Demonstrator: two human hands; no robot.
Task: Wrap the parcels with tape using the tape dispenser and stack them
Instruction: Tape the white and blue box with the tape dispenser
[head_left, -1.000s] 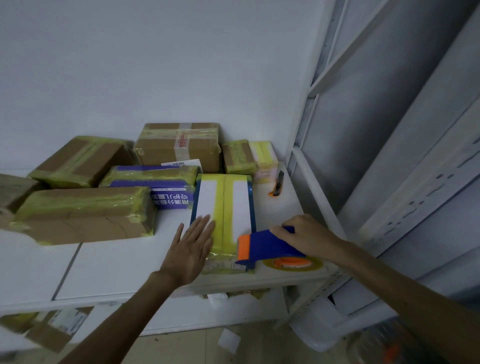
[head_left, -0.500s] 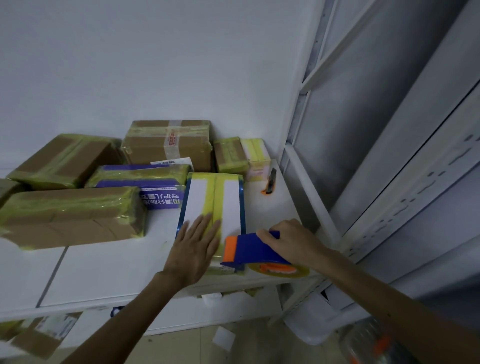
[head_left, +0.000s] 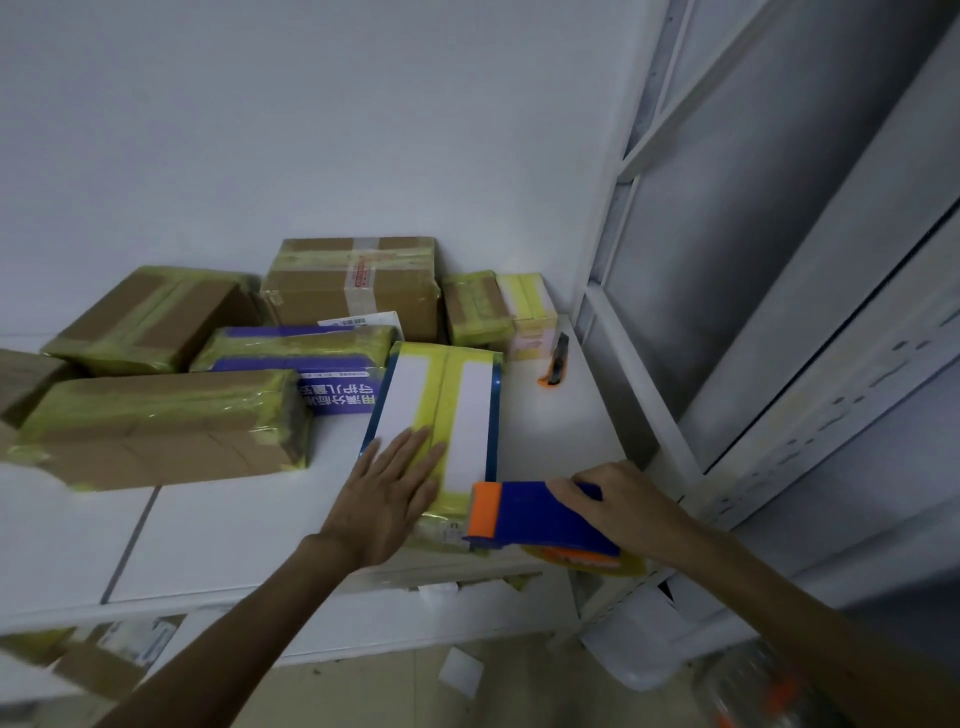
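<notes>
At the near edge of the white bench (head_left: 234, 535), a blue-and-orange plastic tape dispenser (head_left: 524, 514) is gripped from above by the right hand (head_left: 618, 506), its orange end over the near corner of a flat white parcel banded with yellow tape (head_left: 467, 415). The parcel is pinned by the left hand (head_left: 387, 499), laid flat, fingers spread. Should that pressure slacken, the parcel could be dragged off the edge and the tape creased. Behind, brown cardboard parcels wrapped in yellow tape (head_left: 156, 426) are gathered by the wall, an orange-and-black utility knife (head_left: 556, 361) alongside.
</notes>
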